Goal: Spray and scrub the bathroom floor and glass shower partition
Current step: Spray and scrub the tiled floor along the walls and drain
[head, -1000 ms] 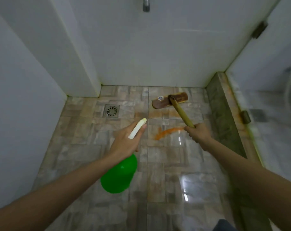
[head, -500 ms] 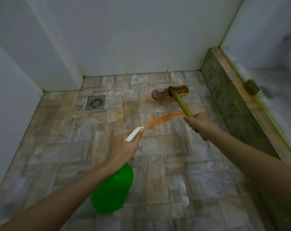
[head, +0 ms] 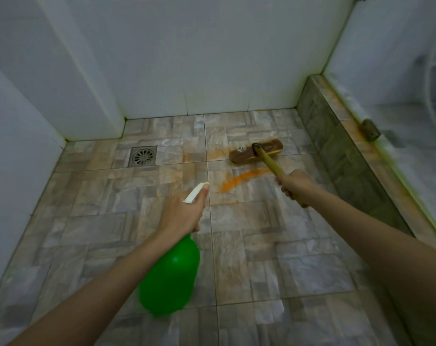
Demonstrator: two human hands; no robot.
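Note:
My left hand [head: 180, 211] grips a green spray bottle [head: 170, 278] with a white nozzle [head: 195, 193] that points forward over the tiled floor [head: 92, 226]. My right hand [head: 295, 183] holds the wooden handle [head: 268, 159] of a scrub brush whose brown head [head: 255, 151] rests on the floor near the back wall. An orange streak [head: 242, 179] lies on the tiles just in front of the brush head. The glass shower partition [head: 399, 78] rises at the right, above a tiled kerb [head: 336, 136].
A square metal drain [head: 143, 156] sits in the floor at the back left. White tiled walls [head: 199, 58] close the back and left. A rusty hinge bracket [head: 369, 129] sits at the base of the glass on the kerb.
The view has tilted down and then up a little, showing more floor than a second ago. Both hands keep their grips; the brush head stays near the back wall.

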